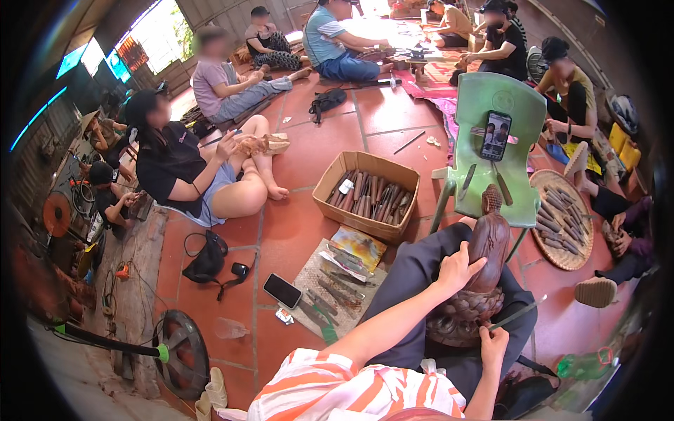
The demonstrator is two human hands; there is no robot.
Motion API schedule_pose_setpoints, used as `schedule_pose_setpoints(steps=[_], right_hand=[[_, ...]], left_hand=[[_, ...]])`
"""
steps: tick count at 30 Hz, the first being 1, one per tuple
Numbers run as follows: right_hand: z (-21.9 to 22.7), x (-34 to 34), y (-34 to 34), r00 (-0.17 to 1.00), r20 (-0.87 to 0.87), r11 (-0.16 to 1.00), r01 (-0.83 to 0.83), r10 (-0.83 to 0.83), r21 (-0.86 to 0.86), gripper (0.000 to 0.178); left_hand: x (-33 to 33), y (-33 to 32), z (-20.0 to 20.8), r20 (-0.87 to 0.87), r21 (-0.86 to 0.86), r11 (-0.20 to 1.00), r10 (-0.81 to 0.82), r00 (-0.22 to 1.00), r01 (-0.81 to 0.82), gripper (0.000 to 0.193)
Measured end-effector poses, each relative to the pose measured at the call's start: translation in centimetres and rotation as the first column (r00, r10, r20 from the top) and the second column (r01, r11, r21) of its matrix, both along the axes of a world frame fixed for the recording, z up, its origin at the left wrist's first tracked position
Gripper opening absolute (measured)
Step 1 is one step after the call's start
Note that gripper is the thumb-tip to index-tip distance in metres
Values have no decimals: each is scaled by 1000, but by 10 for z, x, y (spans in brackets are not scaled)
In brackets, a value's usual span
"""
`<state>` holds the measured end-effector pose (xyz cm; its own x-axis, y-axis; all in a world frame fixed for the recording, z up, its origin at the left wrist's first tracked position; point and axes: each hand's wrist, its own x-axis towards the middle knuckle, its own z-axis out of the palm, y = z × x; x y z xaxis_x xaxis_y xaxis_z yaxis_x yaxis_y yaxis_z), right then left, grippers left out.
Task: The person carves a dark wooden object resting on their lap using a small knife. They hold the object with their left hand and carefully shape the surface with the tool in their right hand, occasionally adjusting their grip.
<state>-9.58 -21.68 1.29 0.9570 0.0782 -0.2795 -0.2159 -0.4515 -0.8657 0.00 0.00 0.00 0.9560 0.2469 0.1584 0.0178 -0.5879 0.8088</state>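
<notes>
A dark brown carved wooden statue (489, 242) with a knobbed head stands on its petal-carved base between my legs. My left hand (460, 271) grips its side, the thumb and fingers spread around the body. Down by the base, my right hand (493, 345) is closed on a long, thin, flat tool (518, 313), which slants up and to the right; its exact kind cannot be made out. Ahead of the statue stands a green plastic chair (484, 189). On the chair's seat and back are a phone (496, 135) and slim blades (467, 181).
A cardboard box (331, 205) holds many wooden-handled tools. Left of my leg, more blades and a phone (282, 290) lie on and beside a mat (316, 281). A round woven tray (586, 259) of tools sits at right. Several people work around the tiled floor; a fan (181, 354) is lower left.
</notes>
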Motion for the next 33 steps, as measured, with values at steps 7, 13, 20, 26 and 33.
schedule_pose_setpoints(steps=[7,13,20,26,33], right_hand=[[-3,-3,12,922,365,986,-81,130,-147,20],[3,-9,14,986,166,999,-16,10,40,20],[-3,0,1,999,42,1000,1,-1,-8,18],[0,-10,14,950,290,990,-82,113,-116,18],[3,-7,10,983,175,998,-54,49,23,15]], left_hand=[[1,-2,2,65,-25,1000,10,998,-9,74],[-2,-2,5,35,-37,999,-13,999,14,73],[0,0,1,66,-27,1000,4,998,-2,72],[-1,-1,7,48,-22,1000,5,999,-4,71],[1,1,3,55,-44,999,-21,998,24,71]])
